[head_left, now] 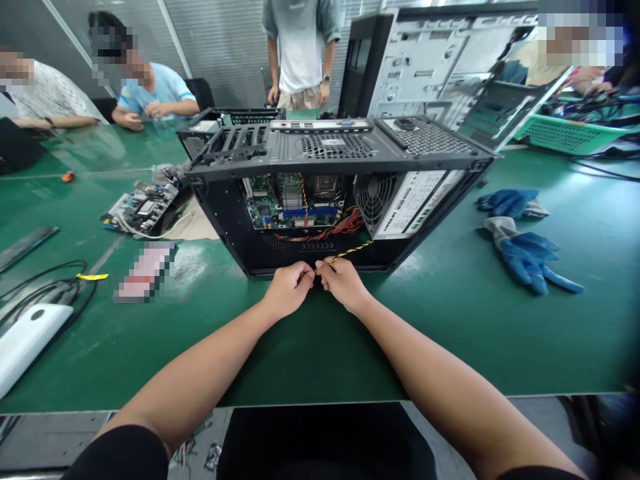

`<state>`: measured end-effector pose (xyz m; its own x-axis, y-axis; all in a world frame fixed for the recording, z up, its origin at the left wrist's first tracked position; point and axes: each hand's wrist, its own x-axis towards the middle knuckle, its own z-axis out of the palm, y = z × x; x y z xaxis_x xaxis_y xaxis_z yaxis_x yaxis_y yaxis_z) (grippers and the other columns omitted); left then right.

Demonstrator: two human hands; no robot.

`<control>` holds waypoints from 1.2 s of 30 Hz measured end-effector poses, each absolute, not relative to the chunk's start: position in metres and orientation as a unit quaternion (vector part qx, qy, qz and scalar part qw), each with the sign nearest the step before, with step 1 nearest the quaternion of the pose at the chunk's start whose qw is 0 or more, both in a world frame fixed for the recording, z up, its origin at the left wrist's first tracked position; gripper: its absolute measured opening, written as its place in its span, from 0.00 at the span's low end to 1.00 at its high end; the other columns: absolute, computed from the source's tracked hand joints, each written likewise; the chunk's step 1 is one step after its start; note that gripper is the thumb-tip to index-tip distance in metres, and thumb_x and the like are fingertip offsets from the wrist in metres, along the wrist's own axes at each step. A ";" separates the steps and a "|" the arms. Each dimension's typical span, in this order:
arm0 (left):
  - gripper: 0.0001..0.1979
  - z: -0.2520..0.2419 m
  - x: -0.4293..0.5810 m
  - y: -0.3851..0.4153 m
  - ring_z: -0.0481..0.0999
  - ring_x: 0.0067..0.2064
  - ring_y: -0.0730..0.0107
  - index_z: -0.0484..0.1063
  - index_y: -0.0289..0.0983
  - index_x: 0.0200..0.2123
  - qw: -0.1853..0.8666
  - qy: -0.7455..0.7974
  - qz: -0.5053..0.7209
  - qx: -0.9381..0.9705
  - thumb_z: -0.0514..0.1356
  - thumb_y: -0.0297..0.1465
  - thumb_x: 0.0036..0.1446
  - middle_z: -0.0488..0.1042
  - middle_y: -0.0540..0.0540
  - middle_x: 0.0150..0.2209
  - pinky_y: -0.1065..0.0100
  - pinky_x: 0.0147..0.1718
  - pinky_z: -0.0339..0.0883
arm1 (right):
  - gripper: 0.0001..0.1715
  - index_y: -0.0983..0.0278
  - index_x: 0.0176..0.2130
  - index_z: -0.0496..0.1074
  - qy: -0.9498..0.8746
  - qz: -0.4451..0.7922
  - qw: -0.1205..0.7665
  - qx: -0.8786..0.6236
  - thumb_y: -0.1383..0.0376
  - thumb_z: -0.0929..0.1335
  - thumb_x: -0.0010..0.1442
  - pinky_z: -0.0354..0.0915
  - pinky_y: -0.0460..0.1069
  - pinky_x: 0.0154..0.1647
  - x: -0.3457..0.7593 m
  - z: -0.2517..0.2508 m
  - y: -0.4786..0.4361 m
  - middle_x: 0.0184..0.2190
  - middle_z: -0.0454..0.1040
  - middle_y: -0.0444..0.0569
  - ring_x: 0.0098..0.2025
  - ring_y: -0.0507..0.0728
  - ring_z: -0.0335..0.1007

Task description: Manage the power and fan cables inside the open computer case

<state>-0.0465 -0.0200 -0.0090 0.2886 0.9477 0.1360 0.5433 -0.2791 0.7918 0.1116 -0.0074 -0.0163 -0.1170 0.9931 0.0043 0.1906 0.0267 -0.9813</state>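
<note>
The table (450, 320) is dark green all over. At twelve o'clock the case (340, 143) is black, its top dotted with mesh holes; inside show a green board (265, 207) and red, orange and black wires (340, 227). The cable (350, 252) is twisted yellow and black. At three o'clock the gloves (525, 253) are blue with grey cuffs. At eight o'clock, a white box (25, 340); at two o'clock, a light green basket (565, 133).

- Bright, even light from overhead; shadows are soft.
- Pale glare streaks the green worktop (450, 320) at far left.
- Wide-angle bending curves the edges.
- Focus is sharp; faces are pixelated.
</note>
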 end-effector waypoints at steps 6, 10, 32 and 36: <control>0.07 -0.009 -0.047 -0.020 0.73 0.25 0.76 0.71 0.36 0.33 0.318 0.502 0.312 0.741 0.53 0.27 0.61 0.77 0.50 0.28 0.74 0.27 0.63 | 0.20 0.61 0.21 0.62 -0.566 0.486 0.427 -0.512 0.54 0.66 0.59 0.58 0.46 0.21 0.111 -0.018 -0.008 0.16 0.64 0.41 0.18 0.49 0.60; 0.08 -0.009 -0.046 -0.020 0.72 0.24 0.76 0.71 0.36 0.32 0.317 0.504 0.310 0.741 0.54 0.29 0.61 0.76 0.51 0.27 0.74 0.26 0.62 | 0.20 0.62 0.21 0.62 -0.574 0.480 0.427 -0.508 0.54 0.66 0.59 0.58 0.46 0.22 0.111 -0.018 -0.008 0.16 0.64 0.41 0.18 0.49 0.60; 0.08 -0.007 -0.047 -0.020 0.71 0.23 0.77 0.69 0.36 0.30 0.318 0.494 0.317 0.745 0.53 0.26 0.60 0.74 0.52 0.25 0.75 0.25 0.62 | 0.20 0.61 0.21 0.63 -0.601 0.457 0.411 -0.510 0.56 0.65 0.60 0.58 0.47 0.24 0.112 -0.017 -0.007 0.16 0.63 0.40 0.19 0.50 0.60; 0.08 -0.007 -0.046 -0.021 0.70 0.22 0.77 0.70 0.36 0.30 0.307 0.496 0.334 0.740 0.56 0.32 0.61 0.71 0.53 0.22 0.75 0.24 0.60 | 0.21 0.61 0.20 0.61 -0.593 0.446 0.421 -0.521 0.56 0.64 0.61 0.58 0.47 0.24 0.111 -0.016 -0.008 0.15 0.63 0.41 0.19 0.50 0.60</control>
